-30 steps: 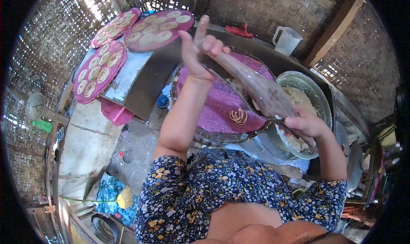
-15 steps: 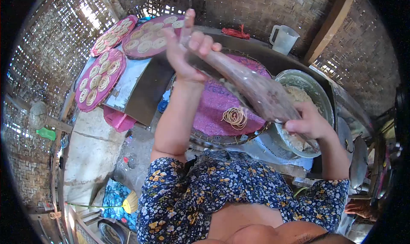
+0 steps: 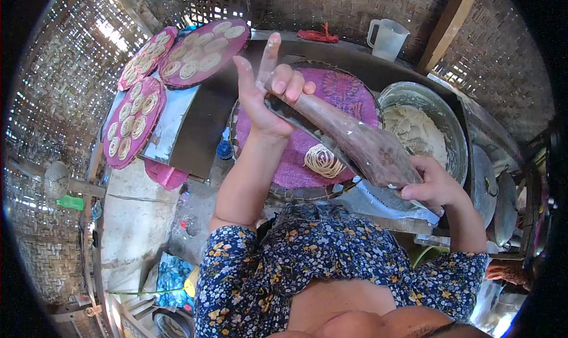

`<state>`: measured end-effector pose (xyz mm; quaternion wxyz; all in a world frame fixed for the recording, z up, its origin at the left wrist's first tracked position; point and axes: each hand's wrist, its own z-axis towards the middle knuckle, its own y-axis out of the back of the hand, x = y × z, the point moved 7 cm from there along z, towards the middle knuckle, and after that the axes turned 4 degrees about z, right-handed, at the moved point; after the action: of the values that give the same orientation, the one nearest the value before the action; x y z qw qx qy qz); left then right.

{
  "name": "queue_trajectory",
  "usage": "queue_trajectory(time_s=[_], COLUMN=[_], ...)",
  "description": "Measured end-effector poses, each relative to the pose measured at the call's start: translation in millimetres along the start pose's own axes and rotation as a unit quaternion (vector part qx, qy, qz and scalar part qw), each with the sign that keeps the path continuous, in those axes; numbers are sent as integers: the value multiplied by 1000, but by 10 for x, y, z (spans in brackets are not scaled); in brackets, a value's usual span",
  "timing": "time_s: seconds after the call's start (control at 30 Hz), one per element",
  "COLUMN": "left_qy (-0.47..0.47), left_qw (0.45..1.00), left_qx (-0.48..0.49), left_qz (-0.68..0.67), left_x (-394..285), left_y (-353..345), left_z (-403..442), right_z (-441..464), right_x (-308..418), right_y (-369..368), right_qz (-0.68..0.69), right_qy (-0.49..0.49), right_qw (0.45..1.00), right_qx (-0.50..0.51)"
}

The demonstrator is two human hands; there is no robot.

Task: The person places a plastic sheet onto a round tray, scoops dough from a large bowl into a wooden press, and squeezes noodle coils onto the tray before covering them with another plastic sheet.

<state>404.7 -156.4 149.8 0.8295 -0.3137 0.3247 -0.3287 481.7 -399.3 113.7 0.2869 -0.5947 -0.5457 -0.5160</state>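
Note:
Both hands hold a long, worn wooden press [image 3: 370,148], slanting from upper left down to the right, with two long pieces visible. My left hand [image 3: 269,92] has its lower fingers wrapped round the narrow handle end, while its thumb and index finger stick out. My right hand [image 3: 435,181] grips the broad lower end, thumb on the near side. Below the press lies a pink cloth-covered round tray [image 3: 278,166] with one coil of pale dough strands [image 3: 324,161]. To the right, a large bowl [image 3: 458,137] holds pale dough [image 3: 414,128]; the press hides part of its near side.
Round pink trays with several dough coils stand at the left: a near one [image 3: 155,118], a far one [image 3: 236,51] and a smaller one [image 3: 127,77]. A plastic jug [image 3: 389,40] and a red bag [image 3: 319,35] sit along the back ledge. Metal lids [image 3: 484,184] lean at the right.
The press has steadied and its far handle end sits slightly lower in view. The dough coil on the tray looks fuller. Both hands keep their hold.

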Motion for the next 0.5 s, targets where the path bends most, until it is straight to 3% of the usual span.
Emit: queue_trajectory(time_s=[0.07, 0.17, 0.2, 0.27, 0.37, 0.5], left_qy=[55, 162, 279, 473, 482, 447], left_qw=[996, 976, 958, 849, 810, 815], left_qx=[55, -141, 0, -72, -71, -145], left_qz=[-52, 44, 64, 224, 327, 340], left_x=[110, 492, 725, 1103, 1307, 1179], left_y=[20, 224, 481, 854, 1112, 920], left_z=[94, 85, -20, -476, -735, -732], right_z=[6, 3, 11, 31, 76, 104], right_x=[-57, -114, -122, -137, -182, -167], right_y=[61, 83, 81, 96, 116, 143], right_qz=[-35, -28, -16, -29, -55, -39], right_qy=[21, 32, 34, 46, 58, 23], right_qw=[999, 999, 999, 998, 997, 999], right_qx=[-14, -17, -13, -14, -13, -19])
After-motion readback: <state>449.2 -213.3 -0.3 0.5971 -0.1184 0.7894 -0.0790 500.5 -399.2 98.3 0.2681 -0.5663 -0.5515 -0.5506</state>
